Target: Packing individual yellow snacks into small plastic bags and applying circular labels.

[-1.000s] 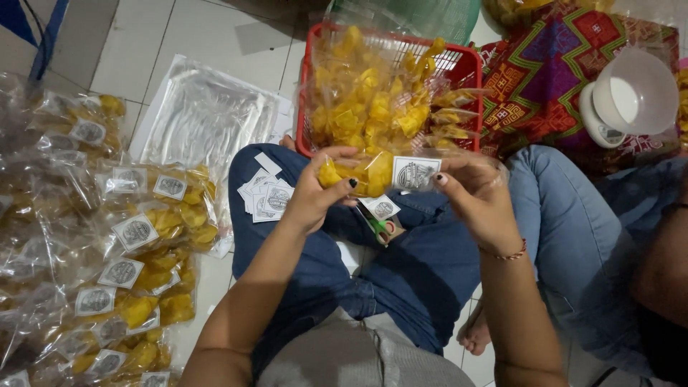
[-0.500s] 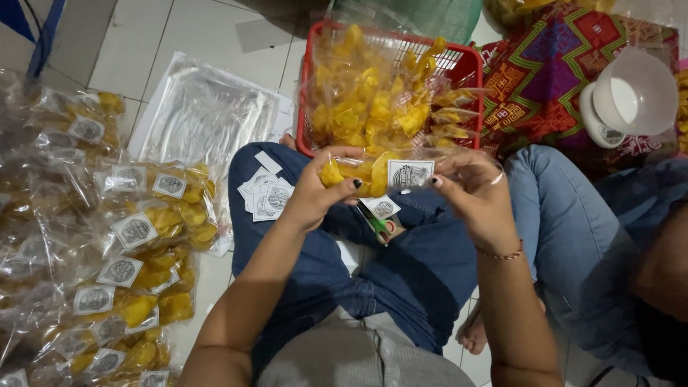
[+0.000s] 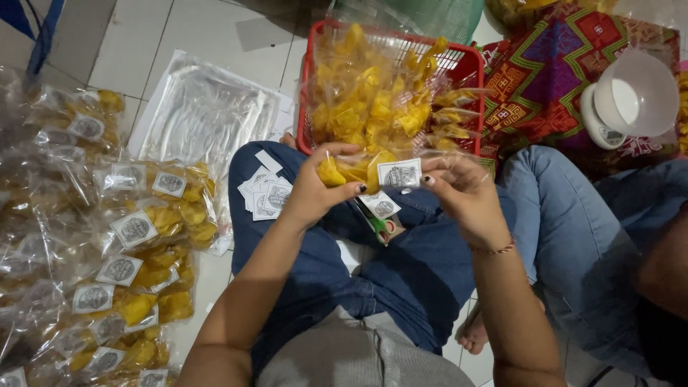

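Tiled floor (image 3: 136,43). Both hands, left (image 3: 315,190) and right (image 3: 462,197), pinch one clear chip bag (image 3: 369,168); red basket (image 3: 466,64) just beyond, finished bags (image 3: 136,236) left.

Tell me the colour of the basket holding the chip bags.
Red basket, seen clearly in the head view.

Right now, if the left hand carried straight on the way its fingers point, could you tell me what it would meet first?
Probably the white label on the bag of yellow chips held between both hands; the left hand points right, towards the right hand. Depth is unclear.
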